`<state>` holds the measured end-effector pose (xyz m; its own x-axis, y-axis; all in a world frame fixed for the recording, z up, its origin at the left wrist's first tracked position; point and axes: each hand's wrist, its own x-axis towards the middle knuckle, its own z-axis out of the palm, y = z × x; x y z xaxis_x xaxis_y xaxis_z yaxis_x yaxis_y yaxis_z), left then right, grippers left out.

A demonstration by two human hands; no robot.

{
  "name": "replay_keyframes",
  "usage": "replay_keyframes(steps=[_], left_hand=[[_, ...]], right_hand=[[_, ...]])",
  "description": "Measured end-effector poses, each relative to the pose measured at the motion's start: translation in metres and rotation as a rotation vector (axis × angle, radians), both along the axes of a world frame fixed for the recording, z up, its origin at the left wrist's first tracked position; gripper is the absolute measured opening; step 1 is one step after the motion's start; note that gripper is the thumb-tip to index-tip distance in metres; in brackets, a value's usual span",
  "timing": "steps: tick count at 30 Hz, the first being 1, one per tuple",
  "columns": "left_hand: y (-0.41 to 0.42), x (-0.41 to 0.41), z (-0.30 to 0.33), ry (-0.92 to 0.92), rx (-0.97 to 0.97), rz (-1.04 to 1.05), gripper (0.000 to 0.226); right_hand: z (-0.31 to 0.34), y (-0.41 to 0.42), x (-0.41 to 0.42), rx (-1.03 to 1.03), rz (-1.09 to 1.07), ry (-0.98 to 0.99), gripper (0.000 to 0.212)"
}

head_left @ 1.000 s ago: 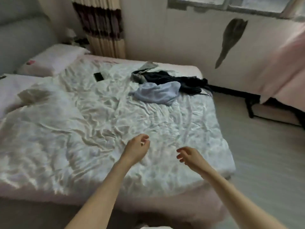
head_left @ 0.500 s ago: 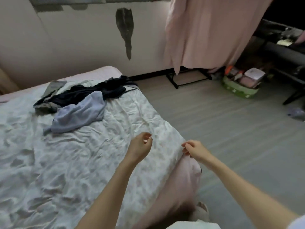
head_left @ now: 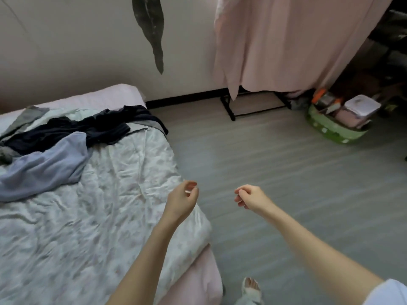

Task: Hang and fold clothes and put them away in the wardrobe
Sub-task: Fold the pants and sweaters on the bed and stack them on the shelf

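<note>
Both the left hand (head_left: 181, 200) and right hand (head_left: 250, 198) hang loosely curled and empty at centre frame, while the lavender garment (head_left: 44, 166) and dark navy garment (head_left: 88, 130) lie tangled at the left on the bed (head_left: 110, 216), so lifting one could drag the other onto the floor (head_left: 264, 172).

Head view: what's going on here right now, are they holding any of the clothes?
No. Both hands are empty: the left hand hangs over the bed's corner, the right hand over the floor, fingers loosely curled. The clothes lie unfolded on the bed: a light blue garment overlapped by a dark navy garment, with a grey piece at the far edge. A pink curtain hangs ahead.
</note>
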<state>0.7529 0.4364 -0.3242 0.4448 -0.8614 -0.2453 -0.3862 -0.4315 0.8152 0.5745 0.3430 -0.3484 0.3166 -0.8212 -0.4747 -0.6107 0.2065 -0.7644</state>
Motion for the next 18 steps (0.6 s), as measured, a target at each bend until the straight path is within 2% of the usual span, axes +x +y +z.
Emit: replay_keyframes(steps=[3,9,18], left_hand=[[-0.068,-0.034,-0.002,0.025,0.026,0.081,0.027],[-0.132,-0.060,-0.008,0.089,0.072,0.168,0.026],[-0.184,0.007,-0.022,0.108,0.071,0.355,0.028]], right_hand=[[0.007,-0.073,-0.026,0.008,0.091,0.023,0.024],[0.004,-0.145,-0.056,0.042,0.122,0.044,0.028],[0.005,-0.221,0.027,0.024,0.338,0.042,0.027]])
